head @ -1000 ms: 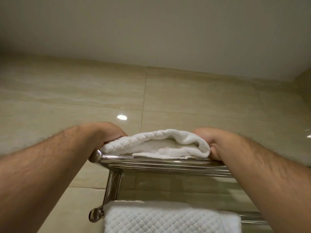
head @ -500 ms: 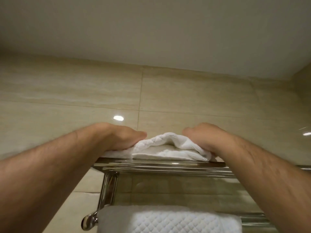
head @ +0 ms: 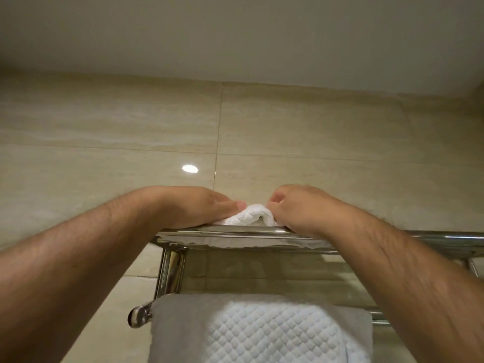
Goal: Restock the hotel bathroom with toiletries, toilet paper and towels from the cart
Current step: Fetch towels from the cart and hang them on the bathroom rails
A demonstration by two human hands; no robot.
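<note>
A folded white towel (head: 248,216) lies on top of the chrome wall rack (head: 235,235), mostly hidden by my hands. My left hand (head: 199,208) lies flat on the towel's left part, fingers straight, pressing it down. My right hand (head: 296,208) sits on the towel's right end with its fingers curled into the fabric. Only a small hump of towel shows between the two hands. A second white quilted towel (head: 262,334) hangs over the rack's lower bar.
Glossy beige wall tiles (head: 104,153) stand right behind the rack, with the ceiling above. The rack's chrome bars run off to the right (head: 445,235). A round chrome end cap (head: 137,317) sticks out at the lower left.
Both hands have slid inward over the towel toward each other, squeezing it into a smaller hump. The view has shifted slightly, showing more of the hanging towel.
</note>
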